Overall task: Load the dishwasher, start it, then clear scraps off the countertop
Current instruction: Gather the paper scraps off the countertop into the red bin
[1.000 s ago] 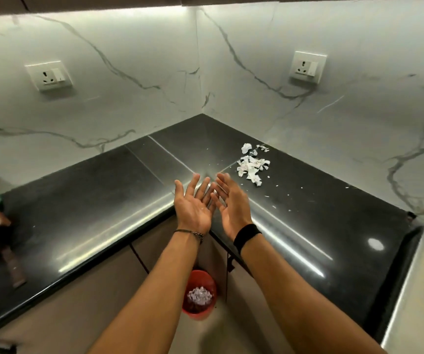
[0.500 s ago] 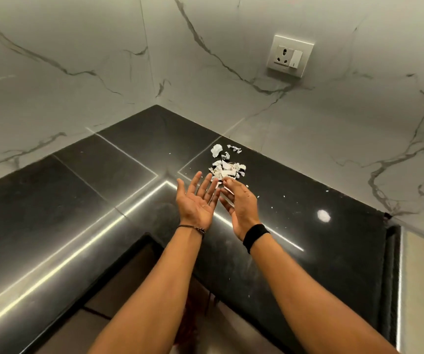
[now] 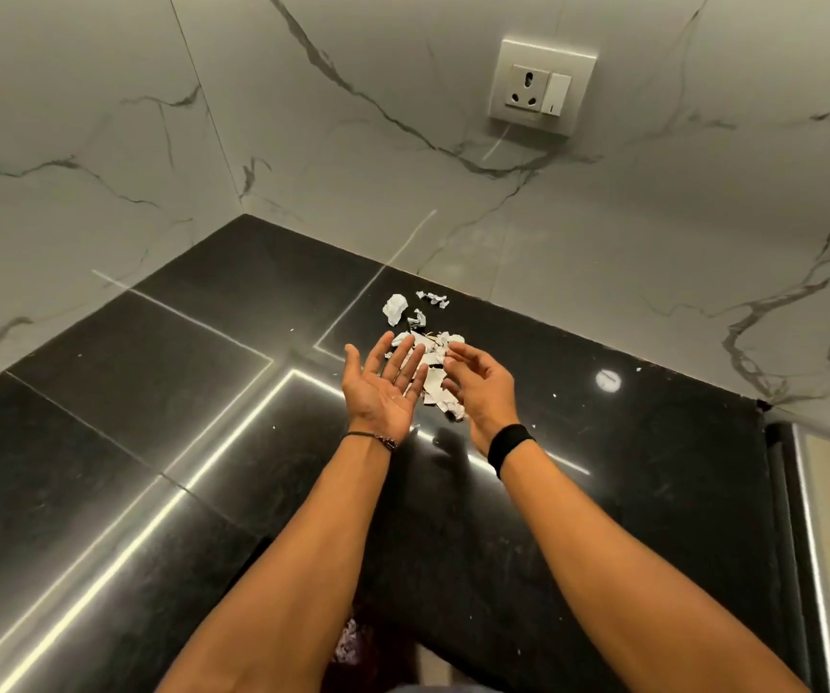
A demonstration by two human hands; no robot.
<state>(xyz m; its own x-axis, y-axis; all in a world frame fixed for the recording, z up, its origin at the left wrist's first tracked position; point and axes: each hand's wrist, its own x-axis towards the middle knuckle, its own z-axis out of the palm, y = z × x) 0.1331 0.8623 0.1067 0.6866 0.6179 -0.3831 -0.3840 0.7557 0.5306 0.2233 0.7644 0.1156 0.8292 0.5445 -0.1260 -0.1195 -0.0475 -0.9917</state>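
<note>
Change vs a second ago: both hands have come forward from the counter edge to the pile, and the red bin on the floor, plain then, is now all but hidden under the arms. The pile looks the same as before, nothing lifted. I'd judge this the last stage, clearing scraps, with another scoop about to start. No dishwasher in view.

Left to right:
- Countertop (image 3: 153, 392): one, black, glossy, L-shaped into the corner.
- Left hand (image 3: 382, 390): palm up, fingers spread wide, holds nothing. Its fingertips are at the near-left edge of the pile. One thin bracelet (image 3: 370, 436) on the wrist.
- Scraps (image 3: 435, 345): one main pile of torn white paper on the countertop near the back wall, between and just beyond the two hands. Three loose bits lie behind it, including a crumpled wad (image 3: 395, 308) and a twisted strip (image 3: 433, 298). The pile's pieces are too overlapped to count.
- Right hand (image 3: 477, 390): fingers loosely bent, thumb apart, at the pile's right side, gripping nothing I can see. One black band (image 3: 510, 442) on the wrist.
- Flecks (image 3: 555, 395): a handful of tiny white crumbs right of the hands, too small to count.
- Wall socket (image 3: 535, 87): one.
</note>
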